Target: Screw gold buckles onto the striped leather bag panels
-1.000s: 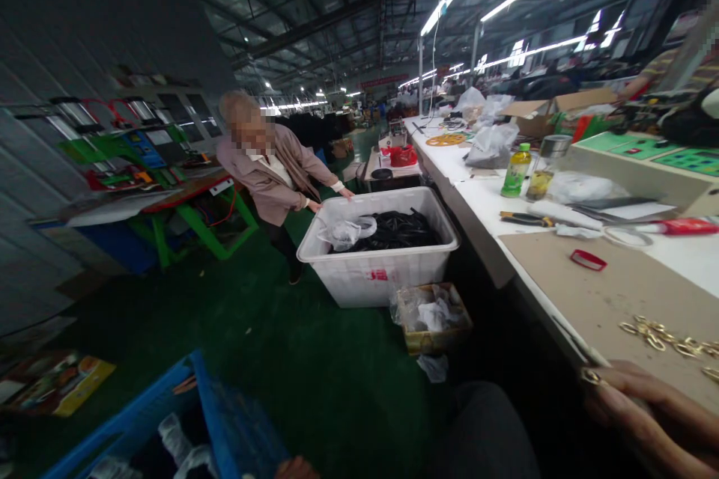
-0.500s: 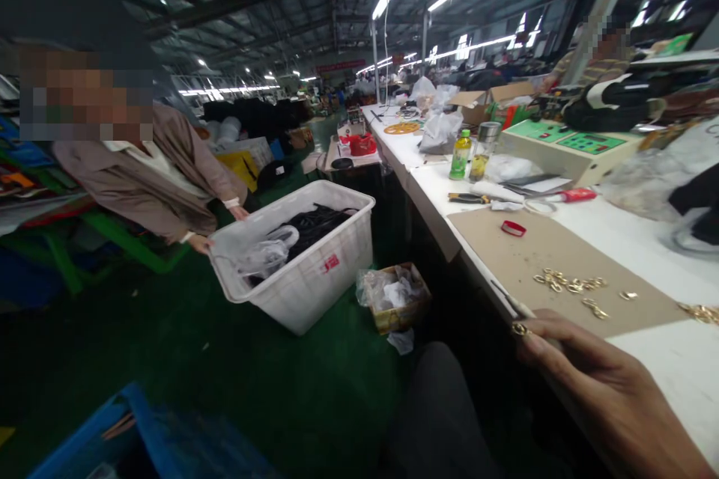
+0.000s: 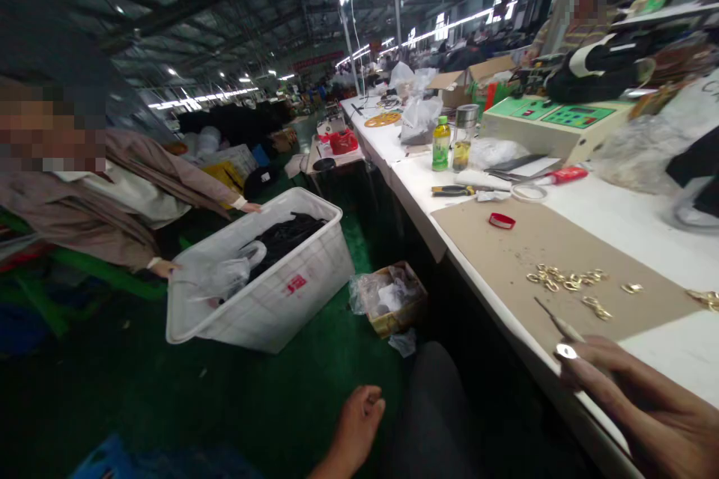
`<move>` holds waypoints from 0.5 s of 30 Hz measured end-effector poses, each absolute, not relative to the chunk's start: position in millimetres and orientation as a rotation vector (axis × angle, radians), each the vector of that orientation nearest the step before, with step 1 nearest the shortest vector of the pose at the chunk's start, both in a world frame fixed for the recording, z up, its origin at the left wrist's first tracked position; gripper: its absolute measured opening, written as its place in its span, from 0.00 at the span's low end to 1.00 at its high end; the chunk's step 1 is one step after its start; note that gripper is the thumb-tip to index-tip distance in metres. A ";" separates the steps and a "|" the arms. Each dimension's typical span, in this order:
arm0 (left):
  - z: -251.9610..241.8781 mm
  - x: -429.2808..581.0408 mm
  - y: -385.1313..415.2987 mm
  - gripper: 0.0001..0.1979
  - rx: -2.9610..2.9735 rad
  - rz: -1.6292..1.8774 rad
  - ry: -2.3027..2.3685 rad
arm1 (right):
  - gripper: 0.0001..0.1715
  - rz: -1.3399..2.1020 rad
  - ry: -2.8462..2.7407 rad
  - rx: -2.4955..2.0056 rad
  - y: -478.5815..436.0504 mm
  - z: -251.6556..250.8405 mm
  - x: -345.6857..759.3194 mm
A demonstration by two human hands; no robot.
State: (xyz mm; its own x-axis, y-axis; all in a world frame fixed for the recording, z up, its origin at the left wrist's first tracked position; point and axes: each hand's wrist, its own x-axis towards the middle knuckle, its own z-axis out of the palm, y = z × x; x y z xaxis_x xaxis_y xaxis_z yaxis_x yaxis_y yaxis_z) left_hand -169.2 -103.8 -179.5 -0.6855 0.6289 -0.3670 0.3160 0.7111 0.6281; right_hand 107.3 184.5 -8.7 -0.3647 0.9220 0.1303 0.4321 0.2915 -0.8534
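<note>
My right hand (image 3: 634, 397) is at the bench edge, fingers closed on a thin awl-like tool (image 3: 562, 322) with a dark tip and pale handle. At its fingertips it also pinches a small shiny metal fitting (image 3: 566, 351), gold in the earlier view. My left hand (image 3: 356, 426) is low over the floor beside my knee, fingers curled in; whatever they hold, if anything, is hidden. Several gold clasps (image 3: 565, 278) lie on a brown board (image 3: 477, 254) ahead of my right hand, with a red band (image 3: 502, 221) farther back.
Pliers (image 3: 452, 191), a green-labelled bottle (image 3: 441, 144) and a control box (image 3: 556, 127) stand along the white bench (image 3: 413, 172). On the floor are a carton of scraps (image 3: 396, 314) and a large white tub (image 3: 292, 299); a co-worker's hands (image 3: 164, 268) grip its rim.
My left hand has come into view at the bottom. The camera has shifted; my right hand now appears farther right and lower, holding the same tool and fitting. The tub and co-worker appear farther left.
</note>
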 end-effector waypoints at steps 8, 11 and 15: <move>-127.7 -52.9 -58.9 0.12 0.964 0.949 2.233 | 0.30 1.065 -1.883 -1.077 177.9 -3.4 136.9; -131.6 -25.1 -55.1 0.15 0.958 0.835 2.171 | 0.26 1.037 -1.900 -0.964 179.9 -13.7 144.9; -133.8 -5.3 -70.7 0.17 0.878 0.762 2.137 | 0.25 1.020 -1.897 -0.861 181.6 -29.6 146.9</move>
State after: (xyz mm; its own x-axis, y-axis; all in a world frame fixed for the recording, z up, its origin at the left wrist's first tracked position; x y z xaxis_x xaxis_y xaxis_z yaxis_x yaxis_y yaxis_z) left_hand -5.3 -70.7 -133.8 -0.5301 0.7614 -0.3732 0.3539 0.5986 0.7186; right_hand 146.9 181.6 -29.6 -0.4494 0.8323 0.3246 0.1878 0.4433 -0.8765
